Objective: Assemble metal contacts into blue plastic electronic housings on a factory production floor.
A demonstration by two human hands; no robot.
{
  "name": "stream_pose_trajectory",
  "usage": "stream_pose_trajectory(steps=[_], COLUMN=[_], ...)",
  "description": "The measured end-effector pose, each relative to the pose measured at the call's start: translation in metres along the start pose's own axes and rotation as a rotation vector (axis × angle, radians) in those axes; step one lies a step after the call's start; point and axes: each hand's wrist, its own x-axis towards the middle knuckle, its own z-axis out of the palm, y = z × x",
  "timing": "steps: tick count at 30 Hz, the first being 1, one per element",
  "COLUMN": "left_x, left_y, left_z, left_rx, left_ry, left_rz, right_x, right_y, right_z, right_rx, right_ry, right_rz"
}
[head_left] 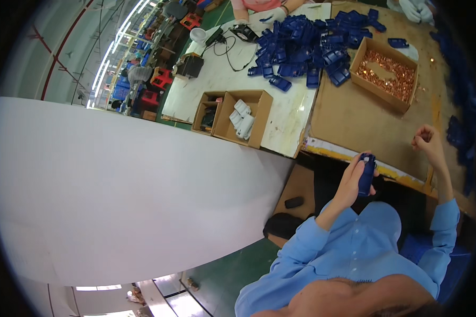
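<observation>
My left hand (348, 184) is wrapped round a dark blue plastic housing (366, 177), held upright just in front of the table's near edge. Off to the right, above the tabletop, my right hand (430, 146) has its fingers drawn together in a pinch. Whatever may be between those fingertips is too small to make out. Beyond that hand stands an open cardboard box (355, 80) of small shiny copper-coloured parts (402, 79). A big heap of similar blue housings (296, 45) lies farther back on the table.
More blue housings (463, 137) line the right side. A divided cardboard box (262, 119) with white plastic parts (241, 121) stands left. A person's gloved hands (274, 16) are at the far side; another gloved pair (415, 9) is at far right. A white panel (143, 185) fills the left.
</observation>
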Motion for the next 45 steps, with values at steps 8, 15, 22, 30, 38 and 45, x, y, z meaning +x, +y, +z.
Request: stream_pose_trajectory(steps=[8, 15, 22, 30, 38, 45], left_x=[0.002, 0.001, -0.009, -0.016, -0.018, -0.023], left_y=[0.0, -0.004, -0.009, -0.011, -0.006, -0.008], left_z=[0.02, 0.029, 0.036, 0.03, 0.025, 0.023], left_rx=[0.091, 0.235, 0.243, 0.207, 0.355, 0.389], left_ry=[-0.033, -0.043, -0.048, -0.033, 0.063, -0.011], left_rz=[0.02, -0.026, -0.015, 0.045, 0.09, 0.156], right_x=[-0.034, -0.083, -0.118, -0.11, -0.106, -0.102], right_y=[0.019, -0.002, -0.021, -0.038, -0.055, -0.051], right_z=[0.004, 0.037, 0.054, 0.079, 0.118, 0.132], right_rx=[0.14, 0.384, 0.435, 0.367, -0.241, -0.501], right_ry=[0.159, 0.063, 0.063, 0.108, 0.149, 0.205], right_rz=[-0.067, -0.092, -0.027, -0.085, -0.426, -0.512])
